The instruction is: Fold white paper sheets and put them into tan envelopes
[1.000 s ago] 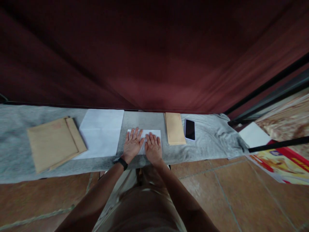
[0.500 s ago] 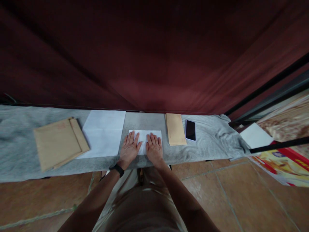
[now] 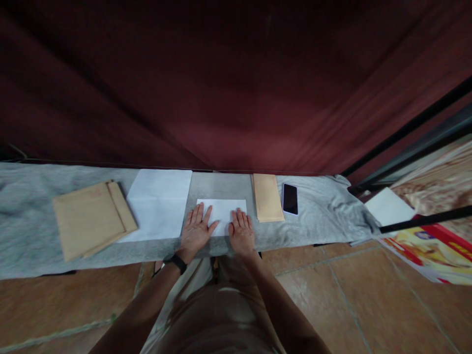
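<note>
A small white folded sheet of paper point(image 3: 221, 211) lies flat on the grey cloth in front of me. On its left side rests my left hand point(image 3: 196, 230), open with the fingers stretched out. My right hand point(image 3: 241, 233) lies open over the sheet's right edge, fingers extended and fairly close together. Left of my hands is a stack of larger white paper point(image 3: 162, 206) with a crease across it. To the right of the folded sheet sits a small stack of brown envelopes point(image 3: 268, 197).
Larger brown envelopes point(image 3: 88, 219) are piled at the left. A phone point(image 3: 290, 199) lies beyond the small envelopes. The grey cloth point(image 3: 324, 211) covers the narrow table, with a dark red curtain point(image 3: 236, 98) behind. A colourful box point(image 3: 435, 250) is at the right.
My right hand has slid to the right and slightly towards me, widening the gap between my hands. My left hand has moved slightly left and towards me.
</note>
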A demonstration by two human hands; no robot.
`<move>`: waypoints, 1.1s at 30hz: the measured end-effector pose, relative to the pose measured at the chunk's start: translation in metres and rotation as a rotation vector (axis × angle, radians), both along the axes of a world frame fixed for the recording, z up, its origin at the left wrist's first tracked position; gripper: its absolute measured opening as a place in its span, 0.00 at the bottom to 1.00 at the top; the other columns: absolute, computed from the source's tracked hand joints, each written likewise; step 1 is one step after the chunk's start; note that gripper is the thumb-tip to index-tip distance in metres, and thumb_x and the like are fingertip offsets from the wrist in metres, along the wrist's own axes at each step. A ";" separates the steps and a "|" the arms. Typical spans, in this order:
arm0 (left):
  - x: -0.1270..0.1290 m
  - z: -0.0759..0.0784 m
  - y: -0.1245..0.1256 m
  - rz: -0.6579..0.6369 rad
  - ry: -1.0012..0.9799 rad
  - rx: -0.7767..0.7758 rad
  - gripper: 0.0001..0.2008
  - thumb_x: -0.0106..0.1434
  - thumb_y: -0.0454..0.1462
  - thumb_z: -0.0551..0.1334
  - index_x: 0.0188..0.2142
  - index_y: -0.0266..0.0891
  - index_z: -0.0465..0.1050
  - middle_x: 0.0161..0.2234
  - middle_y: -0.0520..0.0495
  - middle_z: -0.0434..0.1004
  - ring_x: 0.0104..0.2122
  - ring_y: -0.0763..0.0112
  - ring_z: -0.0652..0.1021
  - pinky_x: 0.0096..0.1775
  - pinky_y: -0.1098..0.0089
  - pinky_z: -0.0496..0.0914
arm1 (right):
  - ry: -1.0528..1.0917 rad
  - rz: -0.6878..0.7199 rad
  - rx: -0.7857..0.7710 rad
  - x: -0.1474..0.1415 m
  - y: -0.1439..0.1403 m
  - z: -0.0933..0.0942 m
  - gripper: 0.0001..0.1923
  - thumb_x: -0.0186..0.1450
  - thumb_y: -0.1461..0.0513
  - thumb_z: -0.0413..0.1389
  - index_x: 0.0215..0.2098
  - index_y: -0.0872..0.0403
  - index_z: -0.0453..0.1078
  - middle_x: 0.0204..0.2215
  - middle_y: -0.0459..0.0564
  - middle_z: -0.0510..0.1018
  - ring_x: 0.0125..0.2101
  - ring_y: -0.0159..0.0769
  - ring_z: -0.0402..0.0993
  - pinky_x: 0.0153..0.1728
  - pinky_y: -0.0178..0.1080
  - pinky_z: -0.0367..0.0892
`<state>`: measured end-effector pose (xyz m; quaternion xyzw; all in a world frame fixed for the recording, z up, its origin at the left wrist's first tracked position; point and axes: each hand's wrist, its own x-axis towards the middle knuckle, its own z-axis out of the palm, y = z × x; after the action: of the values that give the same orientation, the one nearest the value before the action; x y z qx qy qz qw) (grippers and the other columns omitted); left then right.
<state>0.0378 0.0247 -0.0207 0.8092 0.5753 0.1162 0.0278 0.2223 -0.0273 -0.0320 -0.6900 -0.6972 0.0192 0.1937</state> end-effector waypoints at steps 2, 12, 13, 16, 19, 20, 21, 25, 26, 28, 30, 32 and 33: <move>-0.001 -0.001 -0.001 -0.003 -0.003 0.001 0.36 0.72 0.54 0.51 0.71 0.36 0.56 0.73 0.34 0.47 0.72 0.49 0.53 0.69 0.49 0.51 | -0.002 -0.006 0.004 0.004 -0.006 -0.001 0.26 0.76 0.61 0.46 0.71 0.57 0.58 0.70 0.58 0.60 0.70 0.45 0.55 0.69 0.52 0.51; -0.002 -0.004 -0.007 -0.001 -0.021 0.032 0.34 0.72 0.52 0.50 0.71 0.38 0.56 0.73 0.35 0.48 0.72 0.49 0.52 0.69 0.46 0.51 | 0.004 -0.009 -0.006 -0.008 0.007 0.014 0.26 0.76 0.61 0.46 0.70 0.61 0.59 0.70 0.59 0.59 0.70 0.46 0.55 0.69 0.50 0.52; -0.002 -0.003 -0.007 -0.002 -0.022 0.026 0.33 0.73 0.51 0.49 0.71 0.37 0.56 0.73 0.35 0.48 0.72 0.49 0.53 0.69 0.46 0.51 | 0.010 0.019 -0.011 -0.014 0.012 0.016 0.26 0.76 0.61 0.46 0.70 0.60 0.59 0.71 0.59 0.59 0.70 0.45 0.54 0.69 0.49 0.52; -0.002 -0.001 -0.007 -0.005 -0.026 0.008 0.32 0.73 0.48 0.49 0.71 0.37 0.57 0.73 0.35 0.48 0.72 0.50 0.52 0.69 0.46 0.50 | 0.024 0.082 -0.032 -0.030 0.028 0.016 0.26 0.76 0.59 0.47 0.70 0.58 0.60 0.71 0.57 0.58 0.71 0.43 0.53 0.69 0.48 0.51; -0.003 -0.001 -0.007 -0.004 -0.016 -0.004 0.30 0.73 0.45 0.48 0.71 0.38 0.56 0.73 0.37 0.49 0.73 0.52 0.52 0.69 0.47 0.51 | 0.022 0.125 -0.042 -0.040 0.036 0.010 0.25 0.76 0.59 0.48 0.69 0.56 0.61 0.70 0.56 0.61 0.70 0.42 0.56 0.70 0.48 0.50; -0.003 -0.001 -0.007 -0.003 -0.010 -0.006 0.30 0.73 0.44 0.48 0.71 0.39 0.57 0.73 0.37 0.49 0.73 0.53 0.52 0.69 0.47 0.51 | 0.019 0.128 -0.039 -0.041 0.037 0.008 0.25 0.76 0.59 0.48 0.69 0.55 0.62 0.70 0.56 0.62 0.69 0.42 0.56 0.70 0.48 0.50; -0.003 -0.001 -0.007 -0.003 -0.003 -0.005 0.30 0.73 0.43 0.48 0.71 0.39 0.57 0.73 0.37 0.49 0.73 0.53 0.52 0.69 0.47 0.51 | 0.016 0.128 -0.033 -0.041 0.037 0.005 0.24 0.76 0.58 0.48 0.69 0.54 0.62 0.70 0.55 0.62 0.69 0.42 0.57 0.69 0.49 0.50; -0.003 0.000 -0.008 -0.004 0.006 0.012 0.29 0.73 0.43 0.48 0.71 0.39 0.57 0.73 0.37 0.49 0.72 0.52 0.53 0.69 0.47 0.51 | -0.001 0.132 -0.007 -0.035 0.038 -0.002 0.25 0.77 0.57 0.48 0.70 0.51 0.61 0.71 0.53 0.60 0.69 0.42 0.57 0.69 0.50 0.49; -0.002 0.001 -0.008 -0.003 0.004 0.016 0.29 0.73 0.43 0.48 0.71 0.39 0.57 0.73 0.37 0.50 0.72 0.52 0.53 0.69 0.47 0.51 | -0.003 0.126 -0.003 -0.033 0.039 -0.002 0.25 0.77 0.57 0.48 0.70 0.50 0.60 0.71 0.52 0.60 0.69 0.43 0.57 0.69 0.50 0.49; -0.002 0.002 -0.008 -0.002 0.002 0.021 0.29 0.73 0.44 0.48 0.71 0.38 0.58 0.73 0.37 0.50 0.72 0.52 0.54 0.69 0.48 0.51 | -0.003 0.104 0.003 -0.030 0.042 -0.002 0.25 0.77 0.56 0.47 0.70 0.50 0.60 0.70 0.52 0.61 0.69 0.43 0.57 0.69 0.51 0.49; -0.002 0.002 -0.008 -0.001 0.005 0.023 0.30 0.73 0.44 0.48 0.71 0.38 0.57 0.73 0.37 0.51 0.72 0.52 0.54 0.69 0.48 0.51 | -0.004 0.085 0.007 -0.026 0.045 -0.002 0.25 0.77 0.56 0.47 0.70 0.50 0.61 0.70 0.53 0.62 0.69 0.44 0.57 0.69 0.51 0.50; -0.002 0.002 -0.008 0.000 0.009 0.024 0.30 0.73 0.44 0.48 0.71 0.38 0.57 0.73 0.37 0.52 0.72 0.52 0.54 0.69 0.48 0.52 | -0.011 0.077 0.010 -0.021 0.047 -0.001 0.25 0.77 0.56 0.47 0.70 0.52 0.61 0.69 0.54 0.63 0.69 0.45 0.57 0.68 0.52 0.50; -0.002 0.002 -0.008 0.002 0.010 0.025 0.30 0.73 0.44 0.48 0.71 0.38 0.57 0.73 0.37 0.52 0.72 0.52 0.54 0.69 0.48 0.52 | -0.017 0.077 0.014 -0.019 0.048 -0.002 0.25 0.77 0.57 0.47 0.70 0.52 0.60 0.69 0.54 0.63 0.69 0.45 0.56 0.68 0.52 0.50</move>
<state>0.0361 0.0167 -0.0189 0.8095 0.5747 0.1194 0.0145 0.2034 0.0209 -0.0335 -0.6616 -0.7248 0.0160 0.1917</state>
